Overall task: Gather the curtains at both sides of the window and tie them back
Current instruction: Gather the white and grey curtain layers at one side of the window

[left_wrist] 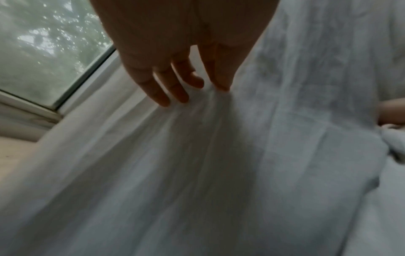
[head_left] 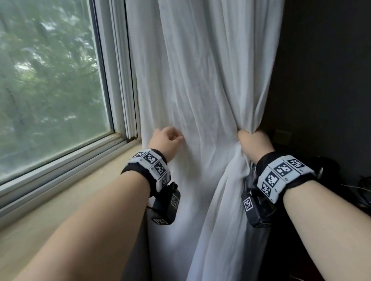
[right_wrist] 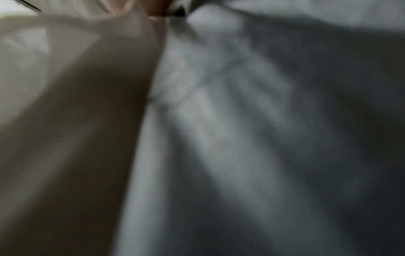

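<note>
A white curtain (head_left: 195, 70) hangs at the right side of the window. My right hand (head_left: 254, 142) grips its right edge in a bunch at sill height, and the cloth fans out above and below the fist. My left hand (head_left: 168, 142) is on the curtain's left part. In the left wrist view its fingers (left_wrist: 175, 90) are fairly straight, and their tips touch the curtain (left_wrist: 197, 155), where small folds gather. The right wrist view is blurred folds of the curtain (right_wrist: 219, 121), with a bit of one of my fingers (right_wrist: 156, 10) at the top. No tie-back is in view.
The window (head_left: 37, 87) with trees outside fills the left, above a beige sill (head_left: 50, 211). A dark wall (head_left: 331, 56) stands to the curtain's right, with a wall outlet (head_left: 282, 134) and cables (head_left: 368, 192) over dark objects low on the right.
</note>
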